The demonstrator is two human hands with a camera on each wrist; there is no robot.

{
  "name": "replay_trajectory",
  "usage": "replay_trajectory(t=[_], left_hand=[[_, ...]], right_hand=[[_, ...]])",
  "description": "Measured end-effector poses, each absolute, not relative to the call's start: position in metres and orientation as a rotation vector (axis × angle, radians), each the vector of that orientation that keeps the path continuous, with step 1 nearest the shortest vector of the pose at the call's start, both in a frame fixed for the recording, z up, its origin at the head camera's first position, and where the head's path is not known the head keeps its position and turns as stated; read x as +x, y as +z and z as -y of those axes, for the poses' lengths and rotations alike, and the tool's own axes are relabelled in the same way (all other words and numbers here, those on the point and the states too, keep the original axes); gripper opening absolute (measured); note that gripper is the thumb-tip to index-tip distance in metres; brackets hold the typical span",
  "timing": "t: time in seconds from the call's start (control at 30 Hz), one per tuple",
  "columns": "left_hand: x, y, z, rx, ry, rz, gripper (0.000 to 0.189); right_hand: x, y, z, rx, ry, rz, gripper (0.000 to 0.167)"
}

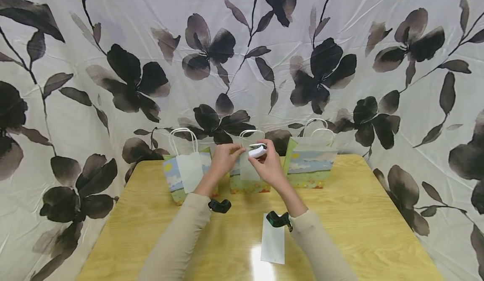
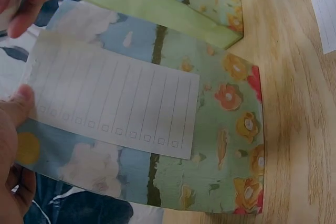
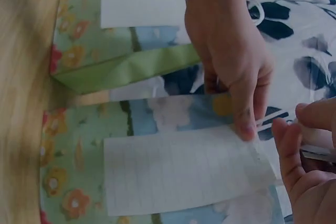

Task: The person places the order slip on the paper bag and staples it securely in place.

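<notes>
In the head view, my left hand (image 1: 224,160) pinches a white lined checklist sheet (image 1: 248,171) against the top of the middle paper gift bag (image 1: 261,187). Its thumb presses on the sheet's upper corner in the left wrist view, with fingers behind the bag (image 2: 226,114). The sheet (image 2: 115,98) lies over the bag's printed sky-and-flower front. Just right of it, my right hand (image 1: 270,166) holds a small white stapler (image 1: 257,151) beside the bag's upper edge. Most of the stapler is hidden in the right wrist view, where a metal strip (image 3: 317,153) shows.
A left gift bag (image 1: 174,180) carries a similar white sheet (image 1: 190,172) on its front. To the right stands another gift bag (image 1: 311,163) with white handles. One loose white sheet (image 1: 271,245) lies on the wooden table (image 1: 348,226). Behind hangs a floral curtain (image 1: 264,92).
</notes>
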State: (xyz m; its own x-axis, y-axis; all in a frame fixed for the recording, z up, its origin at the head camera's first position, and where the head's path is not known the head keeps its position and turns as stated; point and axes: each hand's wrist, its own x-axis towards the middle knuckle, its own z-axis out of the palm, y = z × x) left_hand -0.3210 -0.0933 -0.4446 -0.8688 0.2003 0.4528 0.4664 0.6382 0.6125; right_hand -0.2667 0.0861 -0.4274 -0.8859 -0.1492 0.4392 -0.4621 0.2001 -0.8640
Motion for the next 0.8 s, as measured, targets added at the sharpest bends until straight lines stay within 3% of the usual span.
replay_trajectory(t=[0.3,0.8], left_hand=[[-0.322,-0.448,0.090,-0.497,-1.080,2.491,0.020],[-0.323,-0.446,0.091,-0.498,-1.083,2.539,0.022]], right_hand=[[-0.286,-0.422,-0.086,0.566,1.573,2.357,0.045],[-0.297,-0.427,-0.083,0.606,1.274,2.545,0.046]])
